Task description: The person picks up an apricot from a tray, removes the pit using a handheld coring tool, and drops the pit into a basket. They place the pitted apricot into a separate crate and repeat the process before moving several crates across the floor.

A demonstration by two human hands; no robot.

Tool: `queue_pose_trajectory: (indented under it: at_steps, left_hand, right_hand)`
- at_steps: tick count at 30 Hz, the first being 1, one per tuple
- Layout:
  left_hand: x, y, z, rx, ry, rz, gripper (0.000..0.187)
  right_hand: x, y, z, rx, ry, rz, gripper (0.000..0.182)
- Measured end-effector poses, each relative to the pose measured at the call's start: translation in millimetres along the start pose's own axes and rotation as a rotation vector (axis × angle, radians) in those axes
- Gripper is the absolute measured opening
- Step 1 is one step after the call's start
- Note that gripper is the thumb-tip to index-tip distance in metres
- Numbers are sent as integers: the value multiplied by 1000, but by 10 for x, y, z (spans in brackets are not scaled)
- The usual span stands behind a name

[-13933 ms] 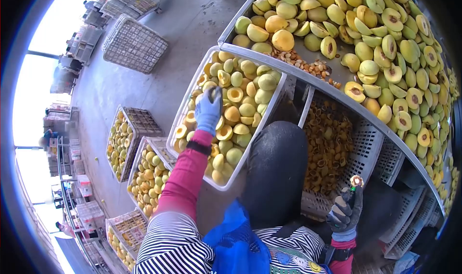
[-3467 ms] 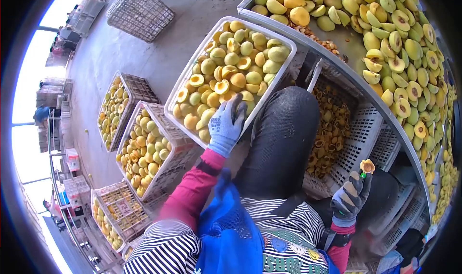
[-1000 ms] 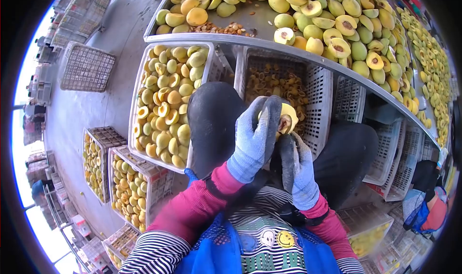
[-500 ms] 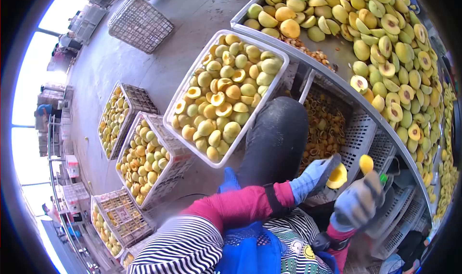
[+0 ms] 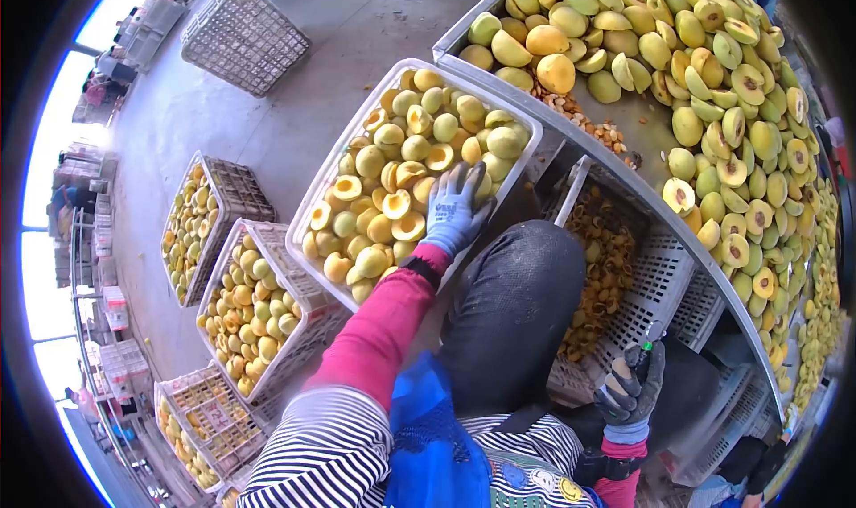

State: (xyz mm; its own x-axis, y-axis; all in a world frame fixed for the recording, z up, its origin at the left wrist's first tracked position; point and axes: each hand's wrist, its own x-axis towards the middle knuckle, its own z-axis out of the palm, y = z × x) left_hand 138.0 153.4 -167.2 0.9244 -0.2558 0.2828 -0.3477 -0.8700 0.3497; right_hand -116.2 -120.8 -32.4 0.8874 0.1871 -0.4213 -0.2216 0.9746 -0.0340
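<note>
Left hand [image 5: 455,209], fingers apart, lies over fruit halves [image 5: 397,205] in the left crate [image 5: 473,88]. Right hand [image 5: 631,388] clamps its fingers around a tool [image 5: 654,332], presumably keeping the tip clear.

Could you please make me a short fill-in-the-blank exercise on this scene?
1. The left hand is over a crate of ____.
2. The right hand holds a tool with a bright ____ part.
3. Both hands wear ____.
4. The shirt has dark stripes alternating with ____ ones.
Missing words: fruit; green; gloves; white.
</note>
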Motion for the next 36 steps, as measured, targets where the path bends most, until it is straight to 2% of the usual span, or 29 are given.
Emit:
queue_pose_trajectory:
  at_steps: [1, 4, 5, 10, 11, 15, 16, 18, 20, 22, 24, 25, 28, 29, 30, 32, 34, 35, 36]
  left_hand:
    - [-14, -62, -40, -17, -135, 7, 58]
    - [-81, -147, -339, 89, -306, 191, 45]
    - [-179, -151, -361, 66, -278, 198, 41]
    - [-366, -201, -228, 141, -301, 152, 62]
    - [-328, -166, -233, 119, -316, 123, 62]
    - [-227, -67, -302, 111, -363, 68, 62]
    - [-237, -102, -239, 100, -341, 69, 61]
    - [-247, -45, -393, 28, -336, -42, 61]
    - [-462, -39, -525, -79, -167, -42, 66]
    - [-698, -178, -518, -156, -209, -83, 67]
    - [-832, -418, -422, -117, -167, 122, 65]
    - [-817, -493, -387, -211, -212, 121, 66]
    - [-685, -523, -425, -171, -411, 169, 74]
    - [-653, -550, -469, -138, -518, 240, 78]
    - [-643, -599, -471, -146, -521, 255, 70]
    - [-371, -838, -475, -489, -600, 240, 56]
    - [-51, -749, -657, -398, -328, -74, 45]
    - [-32, -688, -576, -251, -35, -73, 42]
    - [2, -660, -418, -103, 91, -6, 45]
  right_hand:
    - [11, 5, 35, -10, 18, -7, 56]
    - [39, 20, 42, -48, 63, -9, 54]
    - [51, 34, 39, -45, 65, -8, 54]
    - [146, 92, 94, -163, 237, -51, 48]
    - [158, 104, 104, -165, 227, -33, 48]
    - [176, 126, 50, -417, 455, -58, 43]
    - [191, 121, 34, -491, 538, -70, 41]
    - [183, 114, 52, -516, 569, -49, 41]
    - [150, 83, 67, -609, 644, -107, 41]
    - [143, 103, 82, -701, 662, -132, 41]
    - [133, 69, -46, -557, 649, -86, 40]
    - [141, 75, -92, -576, 671, -64, 39]
    - [207, 251, 33, -683, 789, -62, 38]
    - [214, 300, 57, -734, 733, -69, 38]
    - [215, 328, 93, -739, 740, -80, 38]
    - [213, 397, 135, -827, 733, -90, 39]
    - [221, 430, 128, -856, 755, -134, 40]
    - [223, 418, 103, -820, 748, -110, 40]
    - [234, 404, 99, -786, 740, -86, 40]
